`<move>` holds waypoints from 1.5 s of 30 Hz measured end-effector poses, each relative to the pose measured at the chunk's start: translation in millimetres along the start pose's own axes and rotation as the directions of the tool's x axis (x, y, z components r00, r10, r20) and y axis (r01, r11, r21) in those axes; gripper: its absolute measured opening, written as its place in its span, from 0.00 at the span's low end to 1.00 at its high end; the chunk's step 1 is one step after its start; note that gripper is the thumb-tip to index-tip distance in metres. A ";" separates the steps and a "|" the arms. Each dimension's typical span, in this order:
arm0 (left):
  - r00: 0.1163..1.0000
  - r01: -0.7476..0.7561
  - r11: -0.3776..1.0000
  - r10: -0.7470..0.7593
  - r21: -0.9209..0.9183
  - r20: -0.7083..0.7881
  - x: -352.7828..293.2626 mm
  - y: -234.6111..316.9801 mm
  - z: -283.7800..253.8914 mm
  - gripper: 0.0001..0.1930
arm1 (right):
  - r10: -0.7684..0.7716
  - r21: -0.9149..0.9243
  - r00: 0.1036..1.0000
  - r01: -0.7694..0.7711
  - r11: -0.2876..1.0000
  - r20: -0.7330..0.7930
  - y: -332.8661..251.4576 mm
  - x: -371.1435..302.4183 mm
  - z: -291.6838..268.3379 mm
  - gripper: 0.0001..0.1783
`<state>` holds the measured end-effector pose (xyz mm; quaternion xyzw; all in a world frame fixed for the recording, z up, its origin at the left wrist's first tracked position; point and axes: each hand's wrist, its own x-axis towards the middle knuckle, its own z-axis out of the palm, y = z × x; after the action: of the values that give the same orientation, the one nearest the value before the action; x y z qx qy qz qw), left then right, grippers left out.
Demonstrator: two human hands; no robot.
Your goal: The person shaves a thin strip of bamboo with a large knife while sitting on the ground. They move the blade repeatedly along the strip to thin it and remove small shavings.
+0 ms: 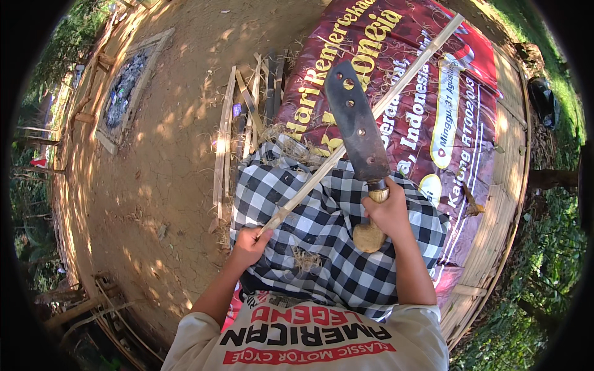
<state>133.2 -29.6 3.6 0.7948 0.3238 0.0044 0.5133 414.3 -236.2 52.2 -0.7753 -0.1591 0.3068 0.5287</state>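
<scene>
Maroon banner (416,111), upper right of frame: large yellow lettering, white lines ending in numerals, and a pale oval panel (447,111) bearing dark words and numerals. Whitish shirt (309,345), lower centre: inverted red and black capitals above a lettered red bar (309,357).

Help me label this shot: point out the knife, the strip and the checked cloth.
Knife (366,146): head view, on its dark blade.
Strip (328,165): head view, on its lower half.
Checked cloth (334,229): head view, near its middle.
</scene>
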 end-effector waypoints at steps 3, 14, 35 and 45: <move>1.000 0.021 0.999 -0.022 0.039 0.010 -2.6 3.3 -0.5 0.20 | -0.014 -0.058 0.997 0.018 0.998 0.072 12.9 -0.3 -3.5 0.14; 0.999 -0.039 0.999 0.038 0.020 0.027 -4.7 -2.5 -4.8 0.18 | 0.025 -0.155 0.992 -0.006 0.988 0.120 -10.8 -10.1 -5.3 0.12; 0.993 -0.119 0.992 0.117 0.051 0.034 -9.0 -9.5 -11.2 0.22 | 0.153 -0.249 0.981 -0.119 0.961 0.121 -43.0 -36.7 2.2 0.13; 0.994 -0.054 0.997 0.049 0.051 0.093 -10.8 -2.5 -15.9 0.18 | 0.186 -0.268 0.968 -0.136 0.954 0.170 -41.4 -59.5 19.3 0.17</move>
<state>117.9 -21.7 12.6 0.8157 0.2791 -0.0274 0.5060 359.8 -240.1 103.7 -0.8137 -0.1837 0.3997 0.3799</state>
